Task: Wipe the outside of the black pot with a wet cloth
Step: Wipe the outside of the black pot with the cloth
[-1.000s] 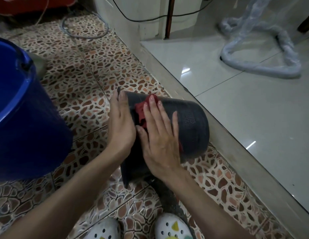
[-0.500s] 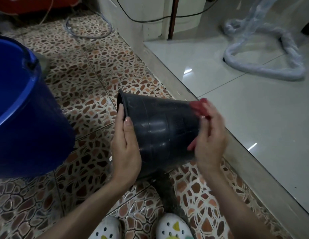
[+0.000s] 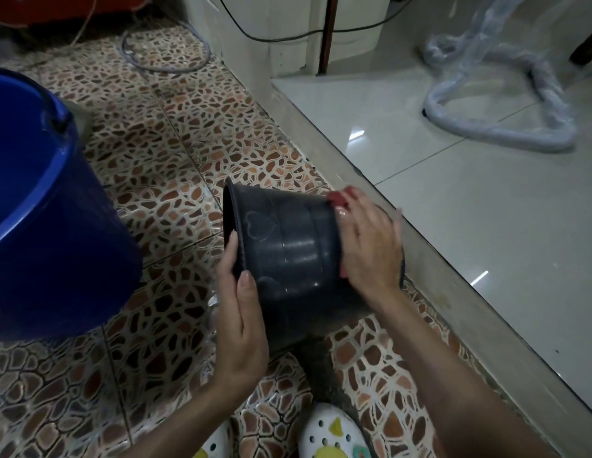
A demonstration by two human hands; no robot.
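Note:
The black pot (image 3: 288, 246) lies on its side above the patterned floor, its mouth facing left and its base to the right. My left hand (image 3: 240, 312) grips the rim at the mouth, thumb on the outer wall. My right hand (image 3: 369, 242) covers the base end and presses a red wet cloth (image 3: 341, 196) against it; only a small red part of the cloth shows above my fingers. The pot's side looks wet and shiny.
A big blue bucket (image 3: 40, 206) stands close on the left. A raised step edge (image 3: 420, 246) runs diagonally on the right, with glossy white tiles beyond and a wrapped hose (image 3: 493, 130) on them. My white clogs (image 3: 331, 434) are at the bottom.
My right hand slid the red cloth from the pot's side near the mouth along to the base end. The pot has turned slightly in my left hand.

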